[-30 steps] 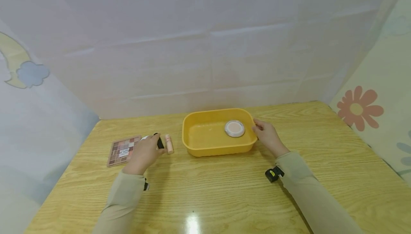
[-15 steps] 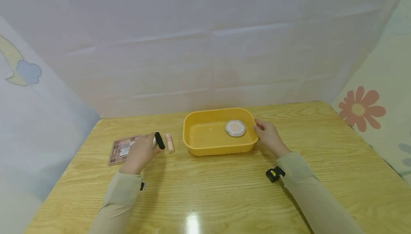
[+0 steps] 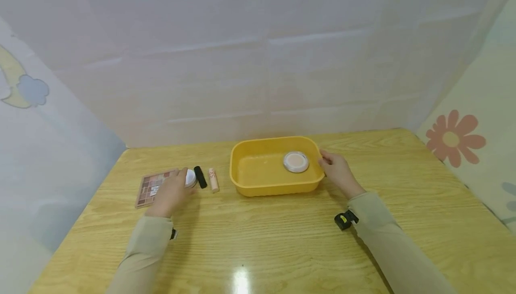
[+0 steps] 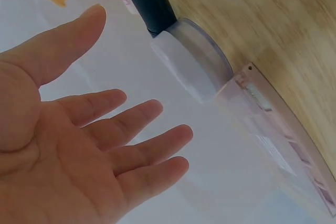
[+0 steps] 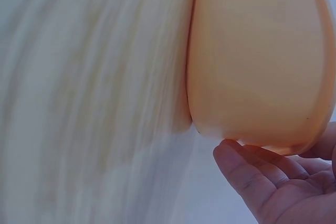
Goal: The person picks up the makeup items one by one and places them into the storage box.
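My left hand hovers over the eyeshadow palette, fingers spread and holding nothing in the left wrist view. Just right of its fingertips sits a round white-lidded jar, partly covered by the hand in the head view. A black tube stands against the jar's side, and a pale pink lipstick tube lies right of it. With my right hand I grip the right end of the yellow basket, fingers against its outer wall. Inside the basket, toward the right, rests a round powder compact.
Everything stands on a wood-grain table. A pale hanging sheet closes off the back edge. Patterned cloths rise at both sides, one with a red flower.
My left hand has drawn back to the left, off the black tube, uncovering that tube and the white jar. The right hand stays on the basket.
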A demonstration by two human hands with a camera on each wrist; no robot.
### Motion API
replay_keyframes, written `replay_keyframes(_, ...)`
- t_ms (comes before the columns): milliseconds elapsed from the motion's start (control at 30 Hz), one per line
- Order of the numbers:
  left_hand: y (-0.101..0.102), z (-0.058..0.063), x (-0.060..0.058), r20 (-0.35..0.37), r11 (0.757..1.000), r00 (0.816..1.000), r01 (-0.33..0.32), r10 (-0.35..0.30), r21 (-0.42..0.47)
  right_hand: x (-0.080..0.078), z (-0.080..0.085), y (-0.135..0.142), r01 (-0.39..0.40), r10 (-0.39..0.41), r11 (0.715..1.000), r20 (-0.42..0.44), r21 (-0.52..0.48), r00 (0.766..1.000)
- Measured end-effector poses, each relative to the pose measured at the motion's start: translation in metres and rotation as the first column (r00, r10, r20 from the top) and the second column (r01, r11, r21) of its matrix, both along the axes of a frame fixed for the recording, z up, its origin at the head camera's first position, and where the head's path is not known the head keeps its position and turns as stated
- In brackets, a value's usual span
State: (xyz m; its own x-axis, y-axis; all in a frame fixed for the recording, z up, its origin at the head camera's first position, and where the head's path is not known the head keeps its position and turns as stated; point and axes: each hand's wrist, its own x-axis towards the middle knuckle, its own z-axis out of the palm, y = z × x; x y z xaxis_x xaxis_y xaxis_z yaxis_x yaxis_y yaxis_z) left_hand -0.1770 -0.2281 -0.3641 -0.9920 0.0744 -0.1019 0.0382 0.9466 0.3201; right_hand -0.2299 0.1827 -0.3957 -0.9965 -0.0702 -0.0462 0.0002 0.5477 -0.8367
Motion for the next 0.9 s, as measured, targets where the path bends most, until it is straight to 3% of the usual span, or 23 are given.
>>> replay_keyframes(400,-0.008,-0.004,-0.008,0.043,0.998,0.999,-0.006,0.004,0.055,0.001,0.003,-0.001,-0.003,0.002,1.000,0.022,0.006,1.000)
replay_keyframes(900,-0.016,-0.010,-0.023,0.097,0.998,0.995,0.010,-0.016,0.058,-0.003,0.004,0.001,-0.039,0.040,0.999,0.053,-0.018,0.998)
